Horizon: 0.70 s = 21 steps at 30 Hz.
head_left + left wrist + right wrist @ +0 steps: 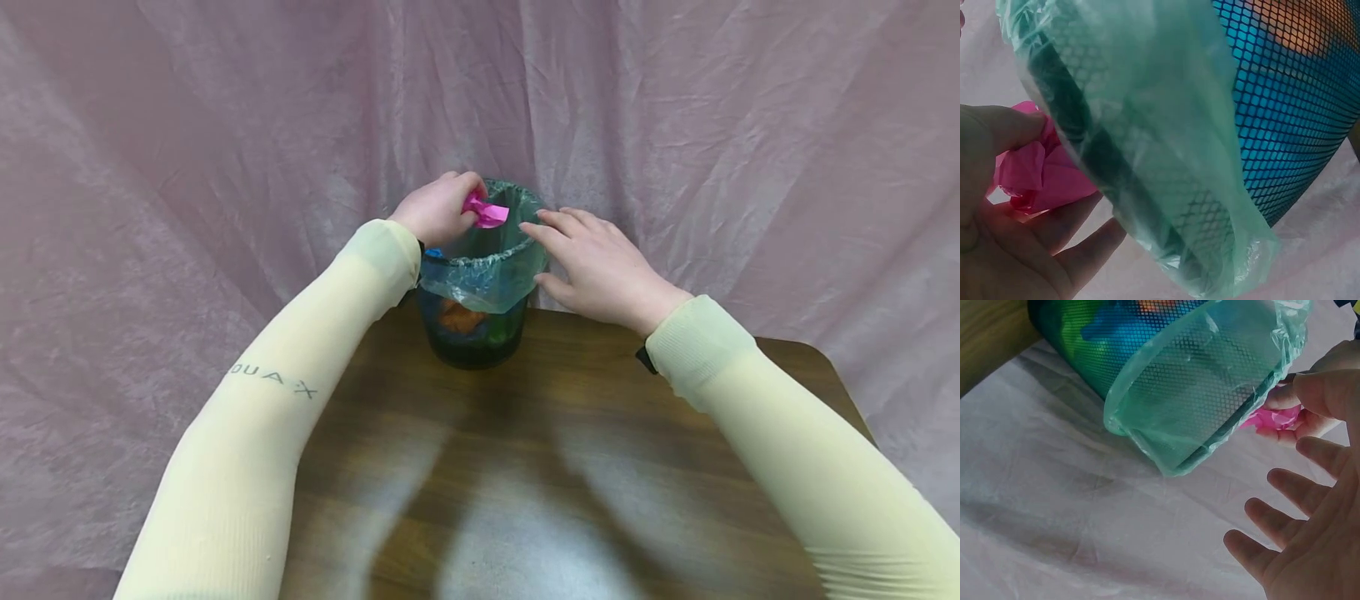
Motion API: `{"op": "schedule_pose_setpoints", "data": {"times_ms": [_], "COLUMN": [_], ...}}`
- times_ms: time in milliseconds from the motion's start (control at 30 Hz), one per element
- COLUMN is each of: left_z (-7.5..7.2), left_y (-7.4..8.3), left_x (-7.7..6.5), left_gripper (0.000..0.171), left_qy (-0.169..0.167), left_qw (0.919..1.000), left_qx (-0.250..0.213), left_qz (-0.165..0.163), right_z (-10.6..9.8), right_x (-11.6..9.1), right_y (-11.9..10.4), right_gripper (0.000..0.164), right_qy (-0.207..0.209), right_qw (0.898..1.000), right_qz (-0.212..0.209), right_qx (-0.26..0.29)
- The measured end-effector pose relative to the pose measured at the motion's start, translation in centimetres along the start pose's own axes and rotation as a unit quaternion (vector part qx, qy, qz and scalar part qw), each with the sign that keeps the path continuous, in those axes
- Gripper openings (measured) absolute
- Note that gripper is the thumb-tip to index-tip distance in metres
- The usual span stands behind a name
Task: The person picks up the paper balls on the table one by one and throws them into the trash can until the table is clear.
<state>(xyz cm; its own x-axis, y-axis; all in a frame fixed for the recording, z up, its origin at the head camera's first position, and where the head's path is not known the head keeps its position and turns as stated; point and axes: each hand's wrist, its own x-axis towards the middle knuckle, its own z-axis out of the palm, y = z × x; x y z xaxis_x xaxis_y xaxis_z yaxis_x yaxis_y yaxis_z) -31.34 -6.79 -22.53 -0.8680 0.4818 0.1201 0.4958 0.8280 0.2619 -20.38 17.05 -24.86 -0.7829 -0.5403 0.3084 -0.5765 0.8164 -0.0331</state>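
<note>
My left hand (441,210) pinches a crumpled piece of pink paper (491,214) over the mouth of a mesh wastebasket (480,346). In the left wrist view, thumb and fingers close round the pink paper (1054,175) beside the rim. A thin green bag (487,283) lines the basket and folds down over its rim. Through the mesh show an orange crumpled piece (460,317) and blue and green ones. My right hand (600,262) is held at the basket's right side with fingers spread, holding nothing; whether the fingertips touch the bag is unclear.
The basket stands near the back edge of a brown wooden table (600,433). A pinkish draped curtain (675,125) hangs close behind it and at both sides. Light-coloured sleeves (330,308) cover both arms, and dark bands show at the wrists.
</note>
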Motion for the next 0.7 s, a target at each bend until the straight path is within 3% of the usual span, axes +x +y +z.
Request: {"op": "schedule_pose_setpoints", "data": {"times_ms": [500,700], "left_z": [0.24,-0.28], "left_y": [-0.59,-0.46], "left_x": [-0.22,-0.85], "left_gripper": [0.035,0.057], "left_qy": [-0.002,-0.011], "left_qw": [0.9999,0.9995], "left_qx": [0.008,0.014], "left_qz": [-0.013,-0.027], "right_z": [0.66,0.78], "right_x": [-0.24,-0.39], "right_y": [0.05,0.00], "right_gripper": [0.064,0.065], "right_qy": [0.007,0.000], "right_qw": [1.000,1.000], "right_qz": [-0.010,-0.002], "right_qx": [-0.012,-0.013]}}
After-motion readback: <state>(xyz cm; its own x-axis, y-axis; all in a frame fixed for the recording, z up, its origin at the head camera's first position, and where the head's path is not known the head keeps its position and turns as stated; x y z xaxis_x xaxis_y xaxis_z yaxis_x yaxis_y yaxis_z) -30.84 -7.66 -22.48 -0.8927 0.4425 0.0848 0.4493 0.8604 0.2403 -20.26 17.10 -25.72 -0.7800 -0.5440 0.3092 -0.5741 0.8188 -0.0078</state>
